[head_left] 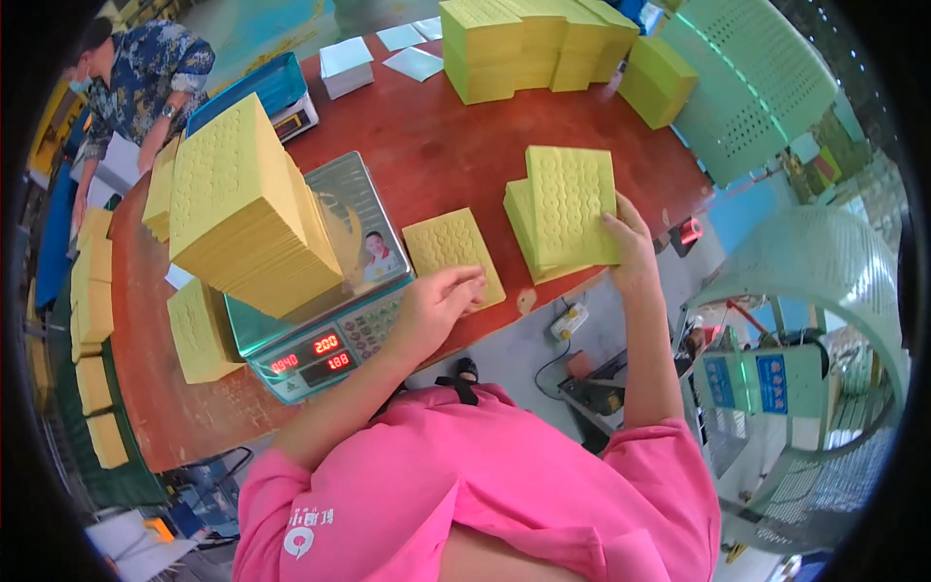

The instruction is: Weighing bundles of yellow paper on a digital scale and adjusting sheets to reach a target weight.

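Note:
My right hand (pixel 632 241) grips the right edge of a bundle of yellow embossed paper sheets (pixel 574 202), thumb on top. The bundle is tilted over a small stack of the same paper (pixel 521 218) on the red table. My left hand (pixel 441 303) hovers over the near edge of a low pile of yellow embossed paper (pixel 446 242), its fingers loosely bent and holding nothing visible. Left of that hand, a digital scale (pixel 339 335) with lit red figures bears a tall, leaning stack of yellow paper (pixel 247 194) on its metal pan.
Tall yellow paper stacks (pixel 533 53) stand at the table's (pixel 427 126) far edge, near a small block of pale sheets (pixel 346 68). A blue tray (pixel 247 92) rests on another scale. A co-worker (pixel 155 73) is at the far left. Perforated green metal panels (pixel 747 82) border the right.

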Tool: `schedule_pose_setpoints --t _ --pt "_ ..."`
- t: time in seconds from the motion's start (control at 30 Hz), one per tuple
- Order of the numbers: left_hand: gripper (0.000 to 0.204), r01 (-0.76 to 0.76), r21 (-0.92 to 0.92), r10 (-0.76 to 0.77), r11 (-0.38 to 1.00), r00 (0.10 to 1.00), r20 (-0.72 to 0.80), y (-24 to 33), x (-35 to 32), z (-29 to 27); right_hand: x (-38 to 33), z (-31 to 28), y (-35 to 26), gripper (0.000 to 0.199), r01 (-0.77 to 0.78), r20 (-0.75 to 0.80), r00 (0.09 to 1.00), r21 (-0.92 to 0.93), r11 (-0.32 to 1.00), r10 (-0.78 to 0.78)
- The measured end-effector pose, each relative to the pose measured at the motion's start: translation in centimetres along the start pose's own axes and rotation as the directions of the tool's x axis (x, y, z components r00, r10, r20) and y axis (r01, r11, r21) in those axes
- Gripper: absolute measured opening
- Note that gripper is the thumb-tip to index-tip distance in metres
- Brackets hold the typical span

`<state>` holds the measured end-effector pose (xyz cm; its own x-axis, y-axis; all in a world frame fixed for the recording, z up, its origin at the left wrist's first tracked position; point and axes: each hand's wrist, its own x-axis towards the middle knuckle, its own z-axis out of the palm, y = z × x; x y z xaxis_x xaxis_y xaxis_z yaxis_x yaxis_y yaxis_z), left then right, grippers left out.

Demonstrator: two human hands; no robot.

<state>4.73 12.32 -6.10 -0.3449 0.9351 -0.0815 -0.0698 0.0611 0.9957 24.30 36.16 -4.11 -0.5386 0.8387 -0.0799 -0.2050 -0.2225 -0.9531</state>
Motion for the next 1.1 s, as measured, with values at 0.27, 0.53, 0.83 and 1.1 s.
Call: schedule_pose_setpoints --t 0.27,0.53,0.83,1.1 --pt "0.037 0.132 -0.259 -0.187 0.957 0.962 -0.199 -4.5 8.3 8.5 4.9 -4.0 2.1 0.047 -0.228 0.1 0.964 -0.158 0.961 0.245" --pt "0.042 0.052 0.244 0.07 0.968 0.882 -0.467 -5.7 9.6 11.0 6.0 -4.1 2.9 0.047 -0.261 0.138 0.945 -0.227 0.938 0.296" --pt "0.03 0.018 0.409 0.241 0.913 0.783 -0.573 -8.2 10.7 13.3 5.0 -4.6 5.0 0.045 0.305 0.183 0.95 -0.707 0.639 -0.251" --pt "0.036 0.07 0.319 0.132 0.945 0.812 -0.568 -7.0 9.9 13.1 3.9 -4.5 7.3 0.041 0.398 0.287 0.887 -0.872 0.285 -0.361"
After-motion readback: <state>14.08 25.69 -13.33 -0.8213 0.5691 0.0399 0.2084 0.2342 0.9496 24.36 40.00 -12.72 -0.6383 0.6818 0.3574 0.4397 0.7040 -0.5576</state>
